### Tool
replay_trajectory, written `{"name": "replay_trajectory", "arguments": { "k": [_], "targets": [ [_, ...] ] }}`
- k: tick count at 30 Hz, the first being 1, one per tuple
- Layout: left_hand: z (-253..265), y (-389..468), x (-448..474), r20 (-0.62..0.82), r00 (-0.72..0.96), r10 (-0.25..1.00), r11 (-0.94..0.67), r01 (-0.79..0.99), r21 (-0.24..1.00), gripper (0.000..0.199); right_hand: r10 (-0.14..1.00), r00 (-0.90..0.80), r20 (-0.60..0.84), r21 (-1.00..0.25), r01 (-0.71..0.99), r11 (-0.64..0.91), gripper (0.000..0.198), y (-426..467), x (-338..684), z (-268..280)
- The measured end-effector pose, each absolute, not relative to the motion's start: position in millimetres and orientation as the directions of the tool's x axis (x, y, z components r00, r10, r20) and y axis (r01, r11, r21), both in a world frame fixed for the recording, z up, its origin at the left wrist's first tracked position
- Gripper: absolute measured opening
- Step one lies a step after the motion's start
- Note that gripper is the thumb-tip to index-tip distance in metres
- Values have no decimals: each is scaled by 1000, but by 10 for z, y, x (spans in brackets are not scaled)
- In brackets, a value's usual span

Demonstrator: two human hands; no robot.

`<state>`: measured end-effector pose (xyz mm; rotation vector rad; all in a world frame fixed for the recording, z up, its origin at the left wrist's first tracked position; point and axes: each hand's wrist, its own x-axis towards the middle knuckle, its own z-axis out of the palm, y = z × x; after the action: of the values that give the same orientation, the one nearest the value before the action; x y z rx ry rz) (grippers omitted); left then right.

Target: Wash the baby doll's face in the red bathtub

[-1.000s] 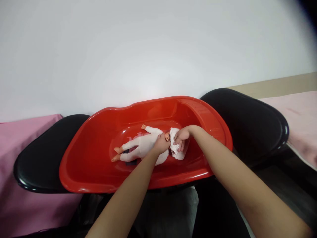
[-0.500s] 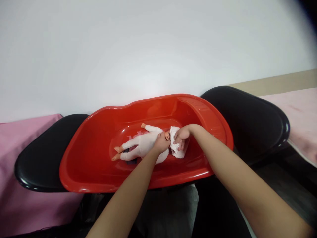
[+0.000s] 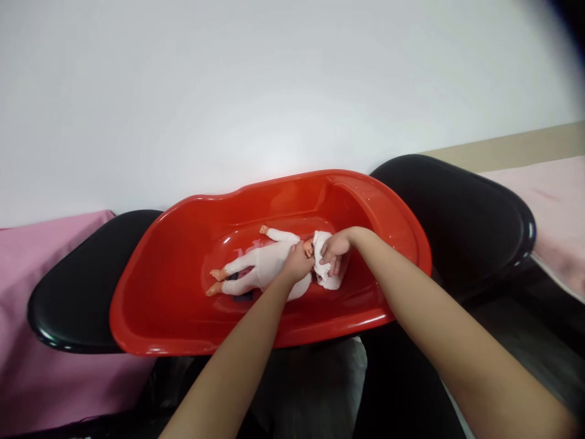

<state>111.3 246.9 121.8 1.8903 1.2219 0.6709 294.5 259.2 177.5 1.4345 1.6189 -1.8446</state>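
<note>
A baby doll (image 3: 274, 263) with a white cloth body lies on its back in a red baby bathtub (image 3: 159, 329), feet to the left and head to the right. My left hand (image 3: 299, 262) is closed on the doll at its neck and chin, covering part of the face. A white cloth (image 3: 329, 281) is wrapped over the doll's head. My right hand (image 3: 336, 250) grips this cloth, its fingers bent into the fabric. The doll's near arm is mostly behind my left forearm.
The tub rests between a black chair seat (image 3: 82, 286) on the left and another black seat (image 3: 452, 213) on the right. Pink cloth (image 3: 105, 384) hangs at the left, and a pale pink surface (image 3: 557, 219) lies far right. A white wall (image 3: 274, 91) stands behind.
Both hands stay at the doll's head with the cloth, almost unmoved. The view has shifted very slightly.
</note>
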Motion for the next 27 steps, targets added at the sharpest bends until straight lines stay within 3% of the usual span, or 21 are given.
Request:
{"name": "replay_trajectory", "arguments": {
  "k": [22, 27],
  "targets": [
    [1177, 2438, 1093, 37, 356, 934, -253, 583, 772, 26, 391, -443, -807, -572, 750, -332, 46, 2581, 2939, 1700],
    [1242, 2418, 1105, -5, 343, 939, -203, 567, 799, 24, 434, -446, -782, -584, 768, -263, 49, 2593, 2922, 1736]
  ]
}}
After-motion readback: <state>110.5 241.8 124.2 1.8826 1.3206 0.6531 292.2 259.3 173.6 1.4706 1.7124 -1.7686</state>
